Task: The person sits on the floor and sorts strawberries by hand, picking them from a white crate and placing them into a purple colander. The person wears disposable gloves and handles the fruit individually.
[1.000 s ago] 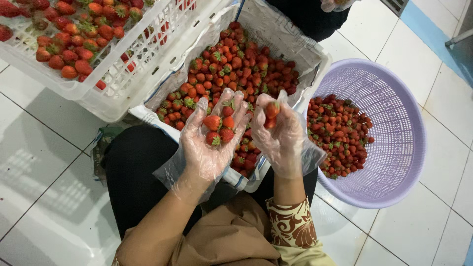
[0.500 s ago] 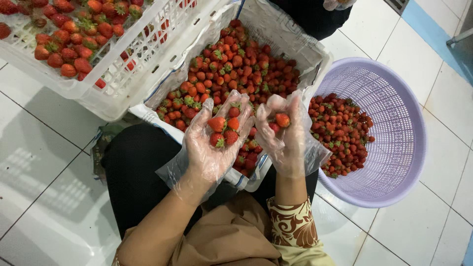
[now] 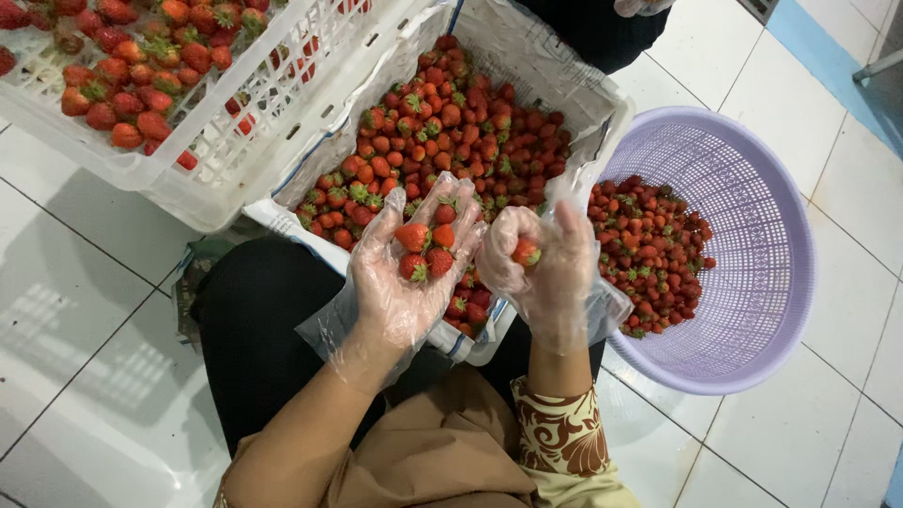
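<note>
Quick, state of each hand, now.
Left hand: open, palm up, in a clear plastic glove, cradling a few strawberries.
Right hand: gloved, fingers curled shut on a single strawberry.

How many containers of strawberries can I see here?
3: a white plastic slatted crate at top left, a white lined crate in the middle, and a round purple plastic basket at right.

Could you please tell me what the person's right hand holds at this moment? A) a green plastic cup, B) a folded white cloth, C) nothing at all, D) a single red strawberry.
D: the right hand, in a clear plastic glove, has its fingers curled around a single red strawberry, while the gloved left hand cradles several red strawberries in its open palm above the lined white crate.
</note>
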